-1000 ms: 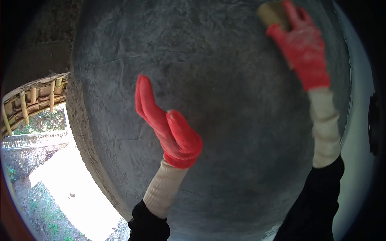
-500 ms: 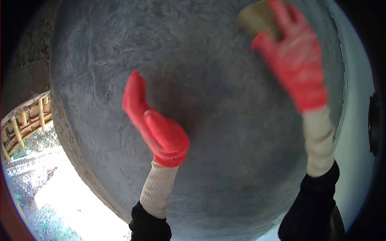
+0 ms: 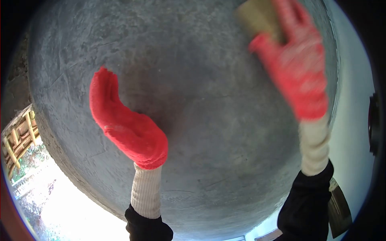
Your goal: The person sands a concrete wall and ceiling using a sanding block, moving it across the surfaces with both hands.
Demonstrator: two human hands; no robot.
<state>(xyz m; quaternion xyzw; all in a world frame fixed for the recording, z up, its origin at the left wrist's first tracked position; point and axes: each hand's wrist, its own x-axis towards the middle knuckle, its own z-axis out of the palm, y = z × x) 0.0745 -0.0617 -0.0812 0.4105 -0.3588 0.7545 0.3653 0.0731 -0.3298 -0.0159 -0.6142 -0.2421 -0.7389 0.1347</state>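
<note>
My right hand, in a red glove, presses a tan block against the grey plastered wall, near its top right. The block looks like a sponge or rubbing pad, slightly blurred; the fingers cover its right side. My left hand, also gloved in red, is raised at the left with nothing in it. Its fingers stretch upward side by side, seen edge-on, close in front of the wall.
A pale wall borders the grey surface on the right, with a dark object at the far edge. Down at the left, past the rough wall edge, are a bamboo-like frame and bright ground outside. A dark panel stands lower right.
My left hand has shifted left and turned, its fingers leaning further left. My right hand keeps the tan block at the upper right, moving slightly. The view has shifted a little.
</note>
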